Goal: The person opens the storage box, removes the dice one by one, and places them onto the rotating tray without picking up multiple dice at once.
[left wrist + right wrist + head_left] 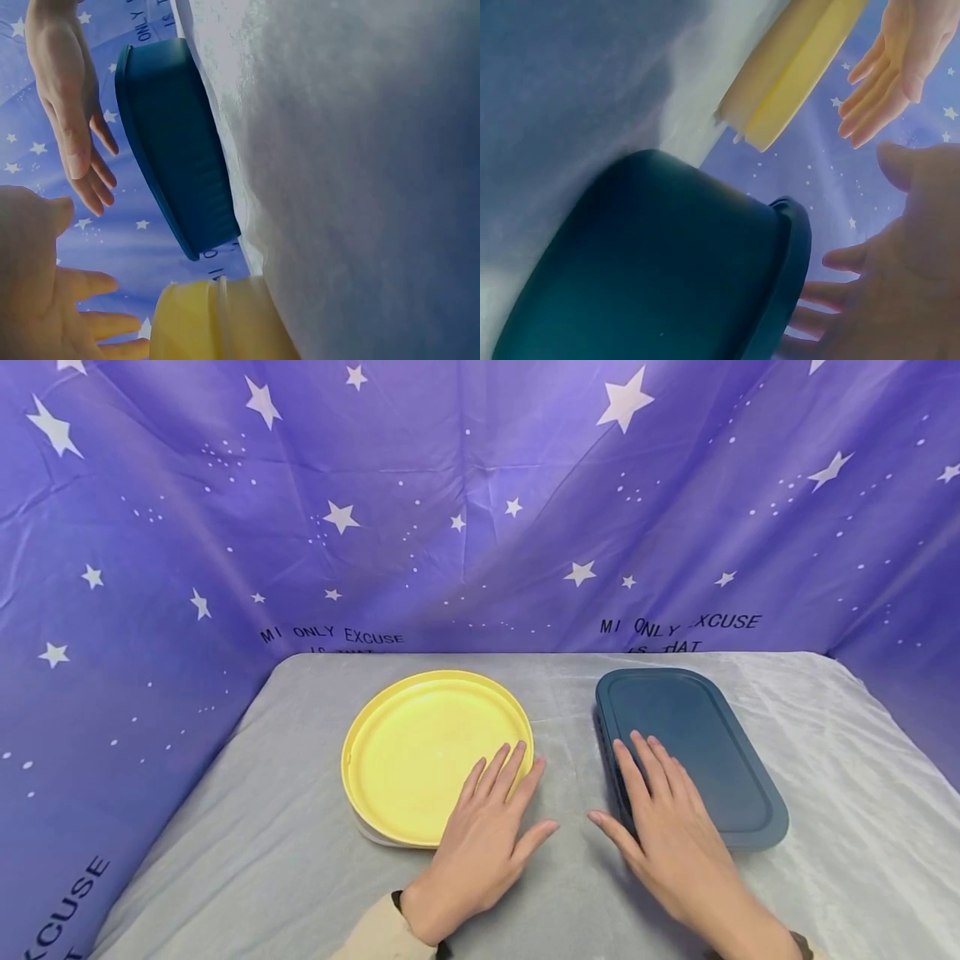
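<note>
A round container with a yellow lid (420, 752) stands on the left of the table; its paler side (251, 315) shows in the left wrist view. To its right is a dark teal rectangular box with a flat lid (697, 752), its side wall (645, 262) large in the right wrist view. My left hand (487, 839), fingers spread and straight, is over the yellow lid's near right edge. My right hand (675, 843) is spread in the same way over the teal box's near left part. Neither hand grips anything. Whether the fingertips touch the lids, I cannot tell.
A light grey cloth (566, 893) covers the table. Behind it and along both sides hangs a purple curtain (465, 543) with white stars and black lettering. A strip of grey cloth separates the two containers.
</note>
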A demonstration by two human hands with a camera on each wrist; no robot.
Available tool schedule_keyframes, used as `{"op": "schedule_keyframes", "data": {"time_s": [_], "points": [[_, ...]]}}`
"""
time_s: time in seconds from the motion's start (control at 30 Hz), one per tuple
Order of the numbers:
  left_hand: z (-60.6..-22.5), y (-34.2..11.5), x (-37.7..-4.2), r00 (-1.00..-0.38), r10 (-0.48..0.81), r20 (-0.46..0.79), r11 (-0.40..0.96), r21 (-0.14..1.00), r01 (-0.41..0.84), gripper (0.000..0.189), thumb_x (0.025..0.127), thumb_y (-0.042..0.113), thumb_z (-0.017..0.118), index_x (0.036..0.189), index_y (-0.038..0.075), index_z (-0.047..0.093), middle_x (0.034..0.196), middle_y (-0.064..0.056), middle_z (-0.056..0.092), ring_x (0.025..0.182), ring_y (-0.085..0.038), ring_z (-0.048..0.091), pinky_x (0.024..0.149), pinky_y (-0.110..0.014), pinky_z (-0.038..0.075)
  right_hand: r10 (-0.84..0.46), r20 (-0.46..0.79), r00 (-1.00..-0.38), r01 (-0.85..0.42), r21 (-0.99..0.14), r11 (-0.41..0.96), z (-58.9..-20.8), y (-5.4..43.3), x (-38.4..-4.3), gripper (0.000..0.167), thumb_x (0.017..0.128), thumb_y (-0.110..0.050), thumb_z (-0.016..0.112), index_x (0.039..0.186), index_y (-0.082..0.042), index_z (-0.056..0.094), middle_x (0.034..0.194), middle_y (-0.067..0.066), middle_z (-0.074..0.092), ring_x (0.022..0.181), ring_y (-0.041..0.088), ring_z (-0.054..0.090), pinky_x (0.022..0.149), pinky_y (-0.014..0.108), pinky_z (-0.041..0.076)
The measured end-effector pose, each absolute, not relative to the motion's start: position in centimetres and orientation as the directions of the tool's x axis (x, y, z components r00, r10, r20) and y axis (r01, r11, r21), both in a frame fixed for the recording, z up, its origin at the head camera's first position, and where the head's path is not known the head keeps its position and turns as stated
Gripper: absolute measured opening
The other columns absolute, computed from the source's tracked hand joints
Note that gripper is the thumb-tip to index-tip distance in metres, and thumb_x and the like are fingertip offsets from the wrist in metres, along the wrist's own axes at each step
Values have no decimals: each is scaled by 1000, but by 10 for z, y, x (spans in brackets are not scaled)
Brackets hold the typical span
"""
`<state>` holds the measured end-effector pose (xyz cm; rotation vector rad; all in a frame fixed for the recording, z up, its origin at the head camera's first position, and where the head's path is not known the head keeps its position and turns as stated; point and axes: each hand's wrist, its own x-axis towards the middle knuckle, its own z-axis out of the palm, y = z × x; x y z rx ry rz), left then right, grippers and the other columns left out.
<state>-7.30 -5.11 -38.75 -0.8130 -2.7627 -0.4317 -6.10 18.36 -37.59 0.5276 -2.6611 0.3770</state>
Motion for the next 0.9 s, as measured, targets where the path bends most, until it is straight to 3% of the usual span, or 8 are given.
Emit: {"op": "schedule_keyframes", "data": {"time_s": [0.27,0.6,0.9], "points": [[-389,-41,-75,-809,496,315,785,237,573,63,106,54,28,156,16,32,162,-9,27,150,-24,25,124,-46,26,-300,456,-838,-417,-180,891,-374,192,-63,79,96,-53,58,152,-3,33,153,23,35,139,44,34,112,59,32],[-389,-28,-79,-794,502,343,742,301,599,61,105,48,41,153,11,35,156,-12,36,146,-23,33,121,-42,33,-295,458,-839,-419,-196,887,-369,203,-63,73,96,-45,62,151,-3,36,150,22,41,136,43,38,109,59,35],[-389,-17,-80,-818,502,281,710,408,575,59,106,48,37,154,13,34,155,-9,38,145,-22,36,119,-40,37,-293,434,-852,-414,-216,884,-367,214,-64,68,96,-40,64,146,1,43,146,23,45,132,43,42,102,62,38]]}}
